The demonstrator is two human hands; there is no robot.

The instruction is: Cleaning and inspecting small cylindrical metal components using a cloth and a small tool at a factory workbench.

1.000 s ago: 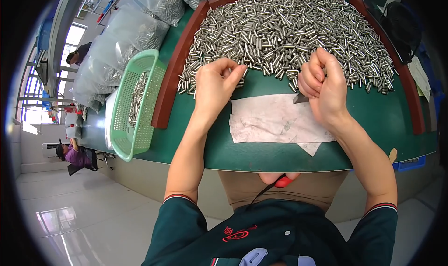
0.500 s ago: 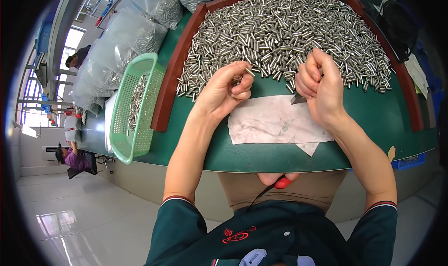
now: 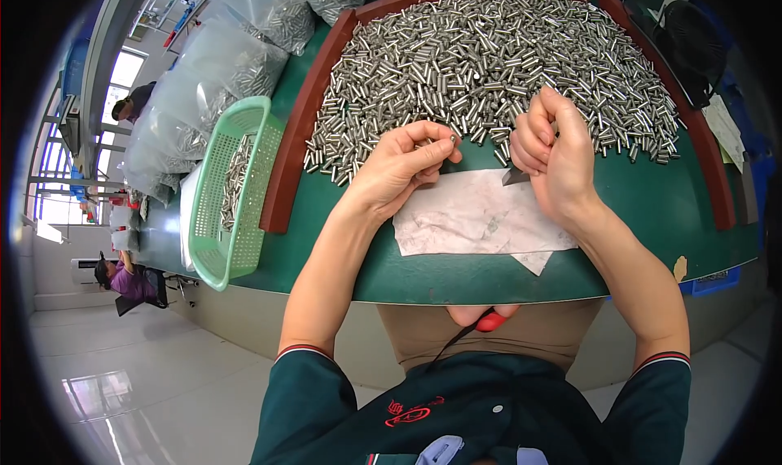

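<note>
Tabletop (image 3: 652, 212) in green runs across the scene, its near edge just in front of the person's lap (image 3: 423, 334). Over its far half spreads a broad heap of loose metal pins (image 3: 497, 57), short, shiny and lying every which way, with a few strays at its near fringe. Clear plastic bags (image 3: 187, 131) filled with similar pins line up at the far left. A red-brown border (image 3: 289, 171) walls the heap in on the left, far and right sides and stands open on the near side. Left of that border sits a pale green perforated basket (image 3: 247, 241), a small batch of pins (image 3: 236, 180) lying inside it. Near the middle of the table, between the heap and the near edge, a stained whitish cloth (image 3: 472, 216) lies spread, one corner pointing toward the person. The right hand (image 3: 558, 151) is above the cloth's far right part, fingers curled around a dark pointed piece (image 3: 515, 176); its tip sticks out to the left, and the rest is hidden in the fist. The left hand (image 3: 403, 167) is near the cloth's far left corner, by the heap's near fringe, thumb and forefinger pinched on a single metal pin (image 3: 453, 139), of which only a little end shows.
</note>
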